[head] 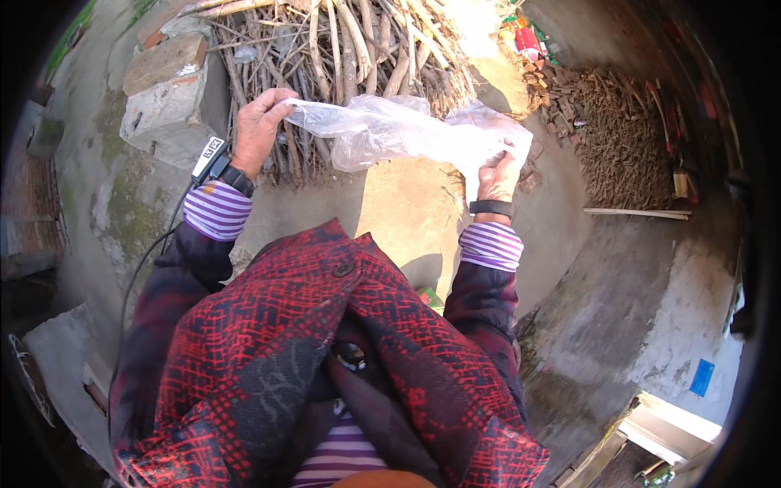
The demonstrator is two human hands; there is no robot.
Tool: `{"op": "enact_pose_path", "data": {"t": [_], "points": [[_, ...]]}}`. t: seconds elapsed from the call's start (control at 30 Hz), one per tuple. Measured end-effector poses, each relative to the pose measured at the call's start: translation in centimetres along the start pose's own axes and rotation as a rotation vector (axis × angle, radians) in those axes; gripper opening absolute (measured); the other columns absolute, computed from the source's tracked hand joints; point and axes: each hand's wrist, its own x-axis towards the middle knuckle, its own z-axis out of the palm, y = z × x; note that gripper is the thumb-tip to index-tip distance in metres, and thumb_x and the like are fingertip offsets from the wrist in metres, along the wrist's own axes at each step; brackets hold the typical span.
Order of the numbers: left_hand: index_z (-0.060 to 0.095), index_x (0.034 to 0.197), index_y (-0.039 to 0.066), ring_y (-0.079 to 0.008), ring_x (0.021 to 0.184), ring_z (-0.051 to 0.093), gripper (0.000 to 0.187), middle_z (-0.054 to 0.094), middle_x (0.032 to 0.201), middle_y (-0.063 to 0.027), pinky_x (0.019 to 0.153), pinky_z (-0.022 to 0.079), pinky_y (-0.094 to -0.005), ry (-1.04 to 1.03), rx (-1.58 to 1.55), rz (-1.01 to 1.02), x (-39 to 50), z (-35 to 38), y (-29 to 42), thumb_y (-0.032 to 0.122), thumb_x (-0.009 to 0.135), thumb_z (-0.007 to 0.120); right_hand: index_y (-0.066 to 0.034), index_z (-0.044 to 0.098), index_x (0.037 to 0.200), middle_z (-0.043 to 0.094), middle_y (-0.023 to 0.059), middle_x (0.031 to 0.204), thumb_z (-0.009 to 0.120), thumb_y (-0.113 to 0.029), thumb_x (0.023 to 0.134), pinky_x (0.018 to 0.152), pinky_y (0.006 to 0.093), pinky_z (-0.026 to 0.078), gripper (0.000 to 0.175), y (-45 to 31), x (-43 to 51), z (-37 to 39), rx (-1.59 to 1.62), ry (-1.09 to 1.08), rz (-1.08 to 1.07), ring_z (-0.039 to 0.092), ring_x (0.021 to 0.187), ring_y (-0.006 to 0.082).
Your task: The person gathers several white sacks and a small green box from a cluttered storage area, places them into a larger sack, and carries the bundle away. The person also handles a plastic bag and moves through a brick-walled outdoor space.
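A thin, clear plastic sheet or bag point(378, 131) is stretched crosswise between my two hands, crumpled and loose in the middle. My left hand point(259, 125) pinches its left end between thumb and fingers. Its right part, bright in the sun, is held by my right hand point(497, 177), whose fingers are partly covered by the plastic. Just beyond the plastic lies a large pile of cut branches point(360, 49). Both wrists wear dark bands, and a device with a cable sits at the left one.
Concrete blocks and bricks point(174, 91) stand left of the branches. A heap of short twigs point(622, 134) lies at the right, with pale sticks point(637, 213) near it. Colourful packaging point(528, 43) lies at the upper right. A green package point(431, 299) shows beside my jacket.
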Motion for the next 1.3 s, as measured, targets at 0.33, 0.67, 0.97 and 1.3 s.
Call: {"op": "enact_pose_path", "data": {"t": [0.33, 0.67, 0.97, 1.3], "points": [[0.054, 0.102, -0.003, -0.0266, 0.093, 0.061, 0.018, 0.062, 0.102, -0.0161, 0.083, 0.050, -0.0400, 0.273, -0.867, -0.323, 4.9, -3.3, -2.2, 0.012, 0.095, 0.049, -0.0070, 0.058, 0.091, 0.058, 0.0004, 0.075, 0.050, -0.018, 0.093, 0.057, 0.0254, 0.047, 0.013, 2.0, -4.1, -4.5, -0.279, 0.208, -0.240, 0.055, 0.066, 0.0091], [0.052, 0.099, 0.003, -0.0229, 0.071, 0.050, 0.018, 0.049, 0.071, -0.0063, 0.095, 0.038, -0.0443, -0.051, -1.369, -0.492, 5.8, -6.0, -6.3, 0.001, 0.082, 0.051, -0.0058, 0.051, 0.093, 0.047, -0.0010, 0.063, 0.044, -0.005, 0.089, 0.050, 0.0276, 0.041, 0.008, 0.3, -1.8, -8.4, 0.372, -0.138, 0.233, 0.044, 0.052, 0.0126], [0.058, 0.099, 0.003, -0.0139, 0.074, 0.058, 0.025, 0.062, 0.084, -0.0058, 0.067, 0.047, -0.0276, 0.060, -0.265, -0.646, 2.2, -7.8, -6.0, 0.007, 0.074, 0.054, -0.0124, 0.051, 0.094, 0.045, -0.0024, 0.066, 0.044, -0.025, 0.097, 0.043, 0.0215, 0.039, 0.015, -6.9, -7.8, 4.8, 0.095, -0.116, -0.053, 0.043, 0.051, 0.0088], [0.051, 0.127, 0.000, -0.0180, 0.103, 0.055, 0.058, 0.060, 0.109, -0.0084, 0.094, 0.040, -0.0321, -0.987, -0.099, -0.104, -0.8, 4.7, 0.5, 0.018, 0.074, 0.070, 0.0010, 0.059, 0.098, 0.059, 0.0030, 0.073, 0.055, -0.014, 0.090, 0.054, 0.0218, 0.046, 0.018, 0.7, -17.7, 19.8, -0.153, -0.926, 0.180, 0.055, 0.060, 0.0094]]}}
